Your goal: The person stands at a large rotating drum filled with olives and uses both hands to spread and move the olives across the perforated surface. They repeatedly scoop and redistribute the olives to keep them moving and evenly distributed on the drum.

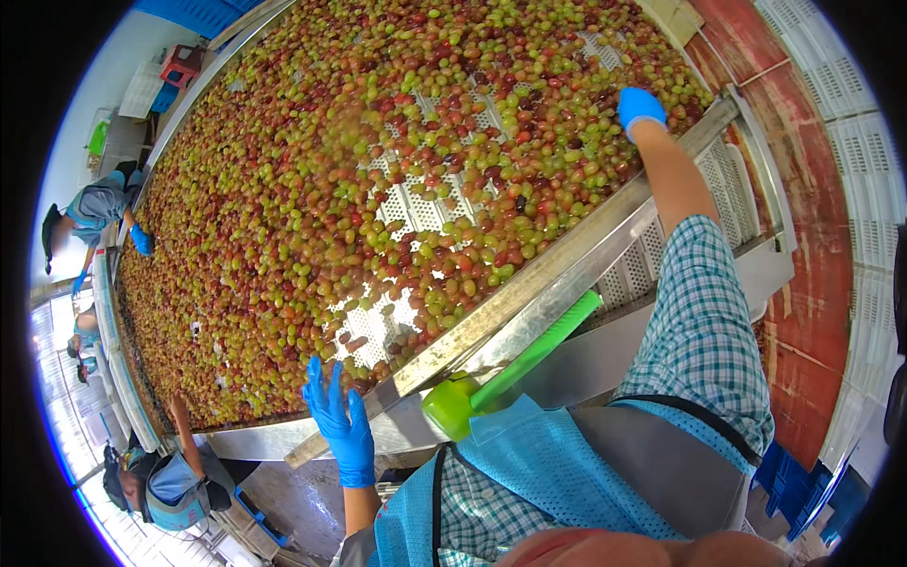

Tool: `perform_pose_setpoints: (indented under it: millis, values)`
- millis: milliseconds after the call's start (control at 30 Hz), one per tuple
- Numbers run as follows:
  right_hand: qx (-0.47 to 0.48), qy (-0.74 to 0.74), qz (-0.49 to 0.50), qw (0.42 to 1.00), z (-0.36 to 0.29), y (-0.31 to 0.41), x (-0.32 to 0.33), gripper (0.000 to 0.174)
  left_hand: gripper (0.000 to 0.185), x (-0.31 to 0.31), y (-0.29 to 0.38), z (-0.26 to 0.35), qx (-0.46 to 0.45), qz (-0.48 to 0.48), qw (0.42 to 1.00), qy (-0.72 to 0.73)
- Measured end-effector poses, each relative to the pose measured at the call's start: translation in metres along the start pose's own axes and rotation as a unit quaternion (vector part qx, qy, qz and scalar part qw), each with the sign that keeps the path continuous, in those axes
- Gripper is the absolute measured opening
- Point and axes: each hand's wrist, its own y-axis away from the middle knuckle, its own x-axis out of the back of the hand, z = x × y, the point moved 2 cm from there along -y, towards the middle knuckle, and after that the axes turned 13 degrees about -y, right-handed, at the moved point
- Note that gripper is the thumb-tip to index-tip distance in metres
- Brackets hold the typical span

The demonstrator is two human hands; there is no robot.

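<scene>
Loose red, green and dark grapes are spread thickly over a white perforated plastic belt, which shows through in patches. My left hand, in a blue glove, is at the near edge of the belt with its fingers apart and nothing in it. Farther off to the right, my right hand, gloved in blue as well, reaches over the rail onto the grapes. Its fingers are curled and turned away, so what they hold is hidden. A worn rail runs between my body and the fruit.
A bright green plastic tool leans below the rail, close to my apron. Co-workers stand along the left side; one gloved hand and one bare hand are at the grapes. White crates are stacked at right, beside reddish panels.
</scene>
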Motion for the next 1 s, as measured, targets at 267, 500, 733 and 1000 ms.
perform_pose_setpoints:
  millis: [267, 500, 733, 1000]
  values:
    - [0.288, -0.493, -0.053, 0.819, -0.168, 0.220, -0.030, 0.023, 0.050, -0.026, -0.118, 0.114, 0.068, -0.044, 0.892, 0.444]
    - [0.113, -0.780, -0.344, 0.510, -0.200, 0.278, -0.053, 0.028, 0.038, -0.082, -0.192, 0.134, 0.041, -0.095, 0.839, 0.535]
    - [0.089, -0.199, 0.082, 0.973, -0.010, 0.049, 0.025, 0.037, 0.041, -0.060, -0.153, 0.001, -0.001, 0.105, 0.976, 0.189]
    - [0.046, 0.026, 0.026, 0.998, 0.005, -0.062, -0.017, 0.030, 0.035, -0.043, -0.056, -0.110, 0.090, 0.082, 0.989, 0.086]
